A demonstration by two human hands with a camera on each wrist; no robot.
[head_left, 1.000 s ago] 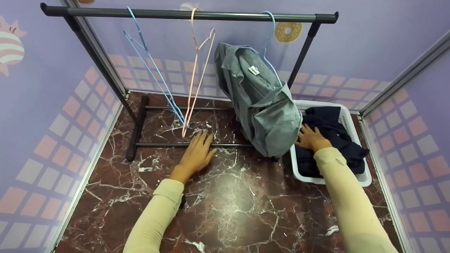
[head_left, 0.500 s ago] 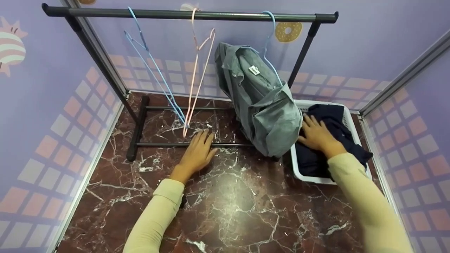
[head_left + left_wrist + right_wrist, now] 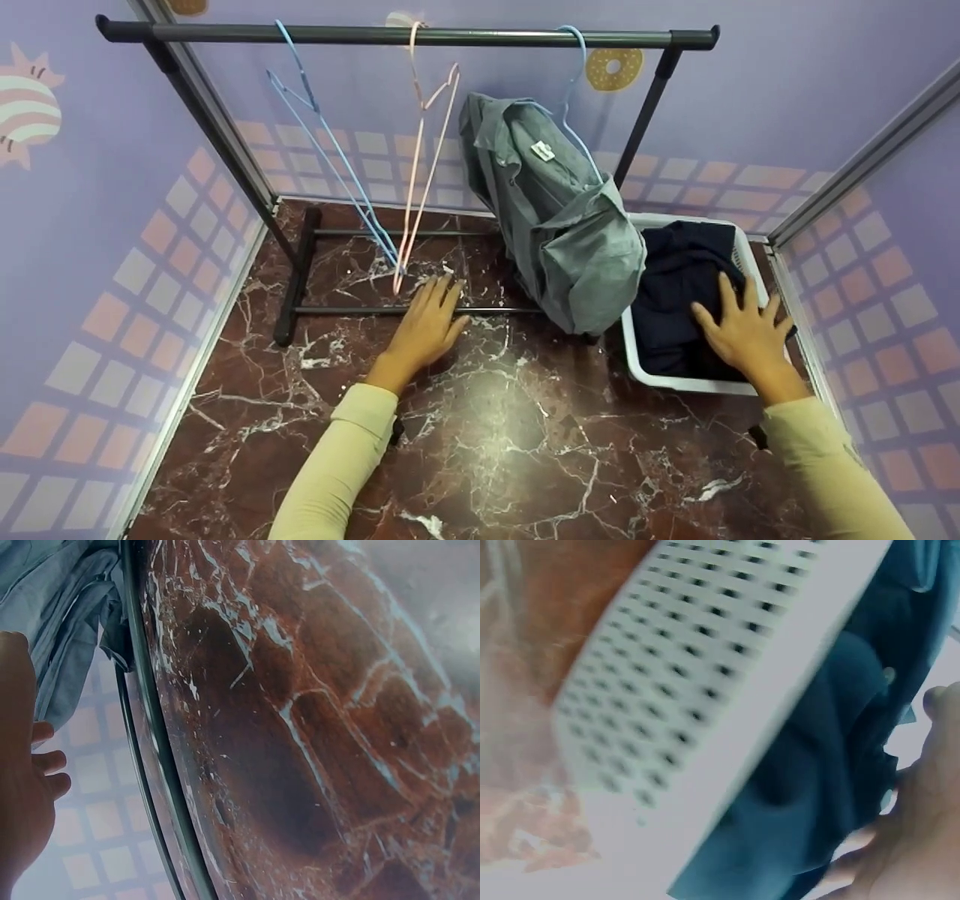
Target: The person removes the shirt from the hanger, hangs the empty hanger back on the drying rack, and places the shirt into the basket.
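My left hand is held out with straight fingers, just below the lower ends of a pink hanger and a blue hanger, holding nothing. In the left wrist view that hand shows at the left edge. Over the front right part of a white basket, my right hand spreads its fingers above a dark navy garment. The right wrist view has the garment bunched inside the basket, with small buttons showing. A grey-green shirt hangs on another blue hanger.
A black clothes rack carries the hangers; its lower bar runs past my left fingertips. Patterned purple walls enclose the space on the left, back and right. The floor is dark red marble-look.
My right hand has moved from the basket's left side across the garment to its right front part, fingers now spread. The garment's top folds have shifted. My left hand has hardly moved.
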